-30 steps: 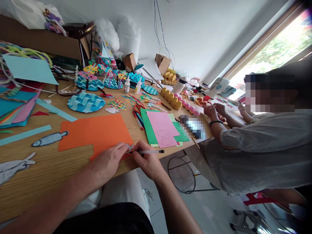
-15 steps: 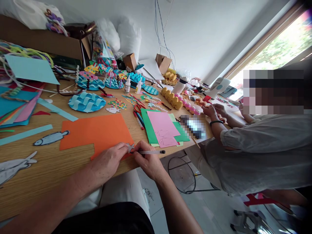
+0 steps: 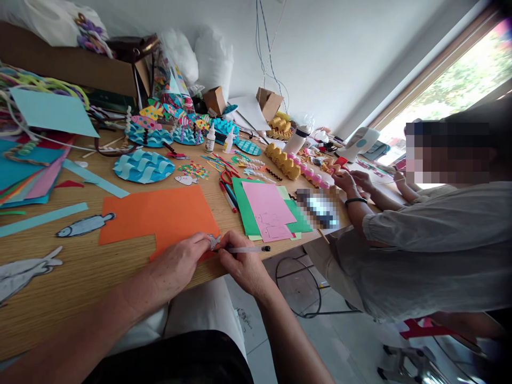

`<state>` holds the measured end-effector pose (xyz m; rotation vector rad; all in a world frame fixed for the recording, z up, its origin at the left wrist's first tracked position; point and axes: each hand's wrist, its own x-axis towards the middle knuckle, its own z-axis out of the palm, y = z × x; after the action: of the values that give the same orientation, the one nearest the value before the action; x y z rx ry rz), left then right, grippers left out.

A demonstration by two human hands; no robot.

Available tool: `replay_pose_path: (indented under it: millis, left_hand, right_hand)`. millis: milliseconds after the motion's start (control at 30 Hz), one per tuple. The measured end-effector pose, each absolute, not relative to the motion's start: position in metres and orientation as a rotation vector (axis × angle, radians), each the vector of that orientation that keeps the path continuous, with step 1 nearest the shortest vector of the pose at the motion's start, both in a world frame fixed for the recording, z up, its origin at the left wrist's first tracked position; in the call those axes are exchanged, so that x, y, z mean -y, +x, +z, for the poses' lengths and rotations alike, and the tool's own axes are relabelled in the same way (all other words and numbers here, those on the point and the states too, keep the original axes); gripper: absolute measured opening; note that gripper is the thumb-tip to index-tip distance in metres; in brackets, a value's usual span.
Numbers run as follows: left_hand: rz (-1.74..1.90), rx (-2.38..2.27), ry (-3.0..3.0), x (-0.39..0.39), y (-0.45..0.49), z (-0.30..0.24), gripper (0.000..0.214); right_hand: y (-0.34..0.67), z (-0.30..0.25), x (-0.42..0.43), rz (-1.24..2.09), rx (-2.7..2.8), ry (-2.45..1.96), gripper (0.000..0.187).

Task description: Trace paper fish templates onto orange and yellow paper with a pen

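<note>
My left hand (image 3: 181, 263) lies on the near corner of an orange paper sheet (image 3: 160, 216) at the front edge of the wooden table (image 3: 80, 277). Its fingertips pin a small grey paper fish cutout (image 3: 215, 241) against the sheet. My right hand (image 3: 244, 265) is closed round a pen (image 3: 250, 249) whose tip meets the cutout's edge; the pen's black end points right.
Green and pink sheets (image 3: 268, 208), markers and red scissors (image 3: 227, 176) lie right of the orange sheet. Grey fish cutouts (image 3: 84, 225), blue strips and a wavy blue disc (image 3: 144, 166) sit to the left. A person in grey (image 3: 432, 240) works at the right end. Boxes line the back.
Both hands stay on the small cutout with almost no movement. The view has shifted slightly, and the other person's hands moved a little.
</note>
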<state>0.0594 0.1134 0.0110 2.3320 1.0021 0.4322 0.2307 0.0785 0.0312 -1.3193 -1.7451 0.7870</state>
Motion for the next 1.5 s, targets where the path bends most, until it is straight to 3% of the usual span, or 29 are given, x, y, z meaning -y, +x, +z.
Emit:
replay_pose_path:
  millis: [1233, 1500]
  left_hand:
    - [0.528, -0.95, 2.291, -0.118, 0.0585, 0.0144, 0.039]
    - [0.517, -0.938, 2.286, -0.1171, 0.0578, 0.0207, 0.037]
  right_hand:
    - [0.2254, 0.026, -0.079, 0.734, 1.771, -1.338, 0.008]
    - [0.2306, 0.0269, -0.0789, 0.847, 1.678, -1.248, 0.006]
